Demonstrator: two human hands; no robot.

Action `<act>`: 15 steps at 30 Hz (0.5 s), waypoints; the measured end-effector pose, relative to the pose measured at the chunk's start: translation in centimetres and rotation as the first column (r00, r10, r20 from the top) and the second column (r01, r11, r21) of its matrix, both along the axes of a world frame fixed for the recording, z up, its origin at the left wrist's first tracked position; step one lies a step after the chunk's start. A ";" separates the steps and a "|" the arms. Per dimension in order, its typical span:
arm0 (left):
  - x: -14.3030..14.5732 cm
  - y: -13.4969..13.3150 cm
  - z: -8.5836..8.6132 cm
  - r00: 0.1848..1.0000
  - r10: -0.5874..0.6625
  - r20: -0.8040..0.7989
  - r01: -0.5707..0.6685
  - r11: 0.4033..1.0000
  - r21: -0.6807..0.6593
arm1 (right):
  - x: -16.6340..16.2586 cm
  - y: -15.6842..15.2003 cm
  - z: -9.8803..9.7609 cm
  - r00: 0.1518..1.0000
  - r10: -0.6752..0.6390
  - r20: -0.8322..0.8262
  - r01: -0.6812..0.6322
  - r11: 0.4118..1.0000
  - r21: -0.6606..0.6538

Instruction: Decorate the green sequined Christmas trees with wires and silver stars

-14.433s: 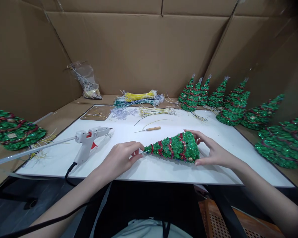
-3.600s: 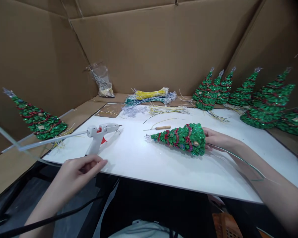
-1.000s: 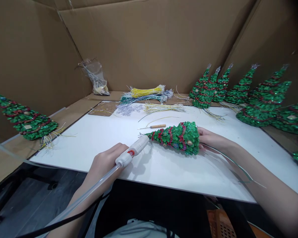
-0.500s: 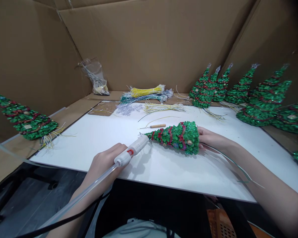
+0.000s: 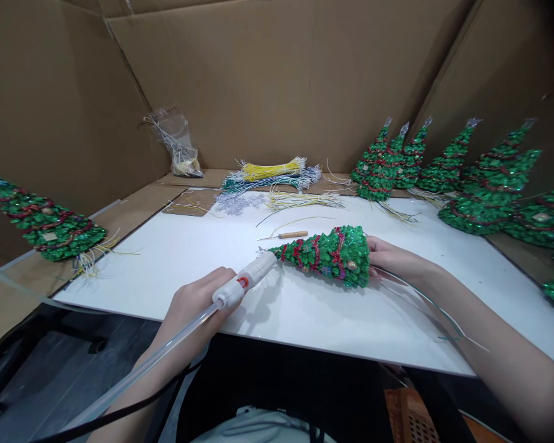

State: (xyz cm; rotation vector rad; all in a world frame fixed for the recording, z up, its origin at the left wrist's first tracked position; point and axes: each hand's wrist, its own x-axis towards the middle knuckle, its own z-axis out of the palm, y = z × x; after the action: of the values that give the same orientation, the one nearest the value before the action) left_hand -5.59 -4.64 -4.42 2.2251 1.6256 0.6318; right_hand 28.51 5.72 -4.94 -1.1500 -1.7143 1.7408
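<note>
My left hand [image 5: 203, 298] grips a white hot glue gun [image 5: 253, 272] with a clear glue stick [image 5: 166, 351] running out of its back. Its nozzle meets the narrow tip of a green glittery Christmas tree [image 5: 327, 255], just by the clear star [image 5: 261, 251]. The tree lies on its side, held above the white board, tip to the left. At its base, my right hand [image 5: 385, 255] is closed on it; some fingertips are hidden behind the base. Thin green and white wires [image 5: 436, 304] trail from the base along my right forearm.
Behind the tree lies a wooden-handled awl [image 5: 293, 234]. Wire bundles [image 5: 277, 169] and small clear pieces [image 5: 240, 203] sit at the back. More trees [image 5: 457, 160] stand right, another tree [image 5: 58, 231] left. A plastic bag [image 5: 180, 147] leans on the cardboard wall [image 5: 281, 80].
</note>
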 end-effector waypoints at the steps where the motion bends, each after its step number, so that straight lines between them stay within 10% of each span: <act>1: 0.0 0.0 0.0 1.000 0.004 0.001 -0.004 1.000 0.001 | 0.0 0.0 0.0 1.000 -0.001 0.003 0.001 1.000 0.005; 15: 0.4 -0.2 0.0 1.000 0.021 0.022 -0.021 1.000 0.013 | 0.4 0.2 -0.5 1.000 0.025 0.004 -0.025 0.999 0.020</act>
State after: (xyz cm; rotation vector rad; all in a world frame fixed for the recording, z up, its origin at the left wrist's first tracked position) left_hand -5.23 -4.81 -4.42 2.2053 1.6407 0.6728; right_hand 28.88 5.93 -5.47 -1.1290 -1.7519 1.7325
